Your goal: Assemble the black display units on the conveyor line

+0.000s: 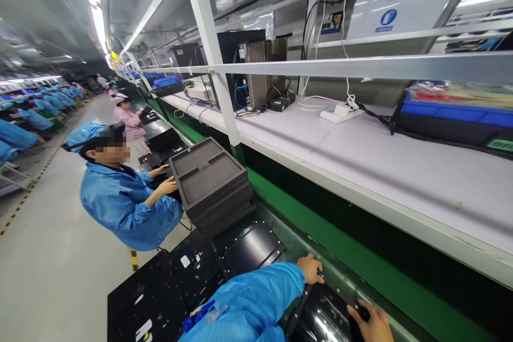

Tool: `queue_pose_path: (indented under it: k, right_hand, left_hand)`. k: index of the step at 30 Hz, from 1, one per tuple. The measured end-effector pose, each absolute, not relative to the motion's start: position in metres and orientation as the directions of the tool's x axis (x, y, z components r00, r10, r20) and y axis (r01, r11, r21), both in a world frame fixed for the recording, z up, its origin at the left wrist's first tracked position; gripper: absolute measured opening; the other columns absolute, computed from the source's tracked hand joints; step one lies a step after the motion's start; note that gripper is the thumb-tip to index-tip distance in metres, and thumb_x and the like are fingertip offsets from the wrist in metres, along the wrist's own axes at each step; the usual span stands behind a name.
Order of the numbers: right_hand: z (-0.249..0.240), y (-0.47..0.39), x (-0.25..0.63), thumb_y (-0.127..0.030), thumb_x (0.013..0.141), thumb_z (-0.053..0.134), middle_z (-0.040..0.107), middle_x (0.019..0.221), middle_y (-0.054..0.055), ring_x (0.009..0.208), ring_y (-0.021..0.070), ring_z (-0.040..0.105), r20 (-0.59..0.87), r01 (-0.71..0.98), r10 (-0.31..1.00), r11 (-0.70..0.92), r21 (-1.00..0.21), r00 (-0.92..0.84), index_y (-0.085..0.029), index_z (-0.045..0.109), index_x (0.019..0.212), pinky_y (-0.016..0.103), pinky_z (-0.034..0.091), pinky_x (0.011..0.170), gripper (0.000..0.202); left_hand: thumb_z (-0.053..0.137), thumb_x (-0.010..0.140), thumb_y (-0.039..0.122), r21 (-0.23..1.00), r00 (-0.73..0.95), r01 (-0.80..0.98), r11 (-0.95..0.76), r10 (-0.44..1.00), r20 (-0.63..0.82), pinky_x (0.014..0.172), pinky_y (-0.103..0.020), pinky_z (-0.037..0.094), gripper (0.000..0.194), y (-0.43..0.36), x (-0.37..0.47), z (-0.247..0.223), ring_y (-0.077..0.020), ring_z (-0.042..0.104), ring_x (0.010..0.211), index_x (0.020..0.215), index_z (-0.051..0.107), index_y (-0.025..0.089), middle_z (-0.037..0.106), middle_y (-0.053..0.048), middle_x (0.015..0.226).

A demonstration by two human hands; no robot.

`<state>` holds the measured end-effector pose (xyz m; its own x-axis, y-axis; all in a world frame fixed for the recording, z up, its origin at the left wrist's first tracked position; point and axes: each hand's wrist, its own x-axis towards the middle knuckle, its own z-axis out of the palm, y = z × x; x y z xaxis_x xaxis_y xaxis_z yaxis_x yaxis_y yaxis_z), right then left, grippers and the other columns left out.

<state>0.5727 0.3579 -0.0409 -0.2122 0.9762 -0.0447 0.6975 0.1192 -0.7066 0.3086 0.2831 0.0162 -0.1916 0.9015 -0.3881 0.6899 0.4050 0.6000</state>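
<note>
A glossy black panel (326, 310) lies at the bottom of the view on the dark green belt, its near part cut off by the frame. My left hand (310, 269) has its fingers curled at the panel's far left corner. At its right end, my right hand (375, 325) closes thumb and fingers round a dark, rounded bit of the edge; the lower hand is out of frame. Left of my blue sleeve lie another shiny black panel (254, 246) with pale dots along its rim and flat black panels (144, 294) with white labels.
A stack of dark foam trays (212, 171) stands on the line, with a co-worker's hands (166, 184) at its left side. Beyond the belt (304, 224) runs a white shelf (320, 144) carrying a power strip (340, 112), a finned metal box (262, 72) and a blue bin (460, 109).
</note>
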Motion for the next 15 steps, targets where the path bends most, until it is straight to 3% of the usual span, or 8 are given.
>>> queue_pose_path:
  k: [3,6,12,15]
  right_hand:
    - [-0.048,0.364,0.581,-0.075,0.049,0.070,0.074,0.093,0.014,0.104,0.0512,0.076,-0.057,0.620,0.968,0.111,-0.776,-0.245,-0.034,0.077,0.079,0.062,0.059,0.105,0.052]
    - [-0.049,0.362,0.590,-0.073,0.046,0.073,0.077,0.097,0.014,0.086,0.0461,0.078,-0.116,0.580,0.963,0.049,-0.813,-0.243,-0.032,0.079,0.081,0.061,0.063,0.095,0.054]
    - [-0.037,0.359,0.592,-0.074,0.045,0.075,0.078,0.080,0.013,0.085,0.0475,0.079,-0.229,0.652,0.963,-0.084,-0.753,-0.141,-0.036,0.073,0.070,0.061,0.064,0.089,0.046]
    - [-0.033,0.358,0.589,-0.076,0.045,0.070,0.077,0.073,0.010,0.081,0.0491,0.079,-0.245,0.652,0.958,-0.089,-0.753,-0.152,-0.042,0.069,0.064,0.064,0.064,0.082,0.039]
  left_hand:
    - [0.086,0.085,0.053,0.592,-0.233,0.679,0.435,0.892,-0.388,0.115,-0.043,0.054,0.050,0.288,0.308,-0.002,-0.0329,0.069,0.133,0.129,0.078,0.031,0.072,-0.009,0.139]
    - [0.089,0.084,0.048,0.598,-0.228,0.676,0.430,0.894,-0.385,0.115,-0.041,0.054,0.047,0.288,0.302,-0.008,-0.0308,0.069,0.134,0.127,0.078,0.032,0.078,-0.005,0.131]
    - [0.092,0.081,0.045,0.599,-0.118,0.682,0.420,0.871,-0.477,0.108,-0.035,0.056,0.047,0.297,0.288,-0.002,-0.0236,0.078,0.106,0.122,0.077,0.029,0.081,0.000,0.100]
    - [0.092,0.079,0.047,0.577,-0.098,0.715,0.394,0.874,-0.475,0.109,-0.038,0.055,0.047,0.300,0.287,-0.001,-0.0264,0.075,0.115,0.119,0.076,0.028,0.081,-0.001,0.106]
